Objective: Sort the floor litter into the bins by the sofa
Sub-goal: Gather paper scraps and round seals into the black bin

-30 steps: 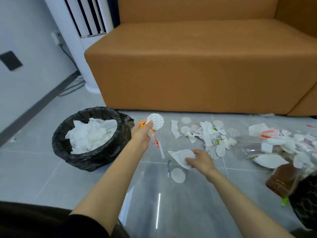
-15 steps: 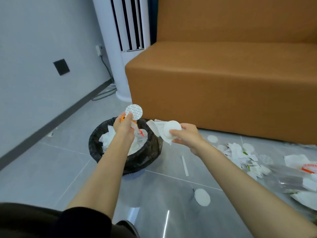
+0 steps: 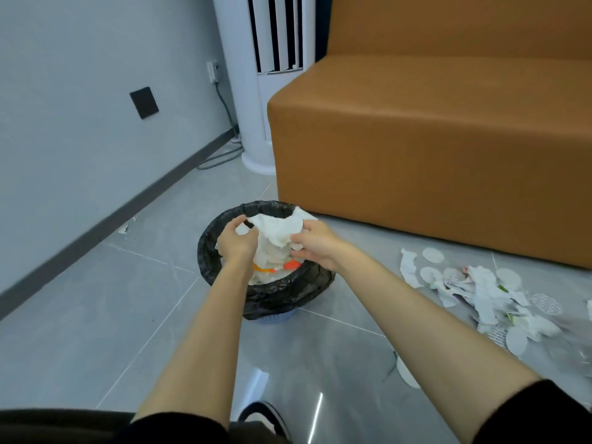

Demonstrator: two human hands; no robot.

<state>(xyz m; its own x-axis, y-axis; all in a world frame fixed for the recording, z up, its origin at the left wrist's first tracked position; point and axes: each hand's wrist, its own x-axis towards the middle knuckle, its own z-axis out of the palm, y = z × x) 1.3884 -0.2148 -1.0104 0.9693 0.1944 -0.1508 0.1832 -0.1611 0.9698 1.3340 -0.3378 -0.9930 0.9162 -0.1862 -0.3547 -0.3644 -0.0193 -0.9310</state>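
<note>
Grey floor (image 3: pixel 96 315); black-lined bin (image 3: pixel 282 293) heaped, crumpled white paper (image 3: pixel 275 230); left hand (image 3: pixel 237 243), right hand (image 3: pixel 317 245) above, fingers loose.

Black sleeves (image 3: pixel 541 415) reach the elbows, forearms bare, and 1 black-and-white shoe (image 3: pixel 266 419) shows.

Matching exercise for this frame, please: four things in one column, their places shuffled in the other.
1 black-lined bin
2 orange sofa
3 white tower unit
4 paper scraps

A spread on the floor at right
B under the left hand and right hand
C between wall and sofa
D filling the upper right of the view

Pairs: 1-B, 2-D, 3-C, 4-A.
</note>
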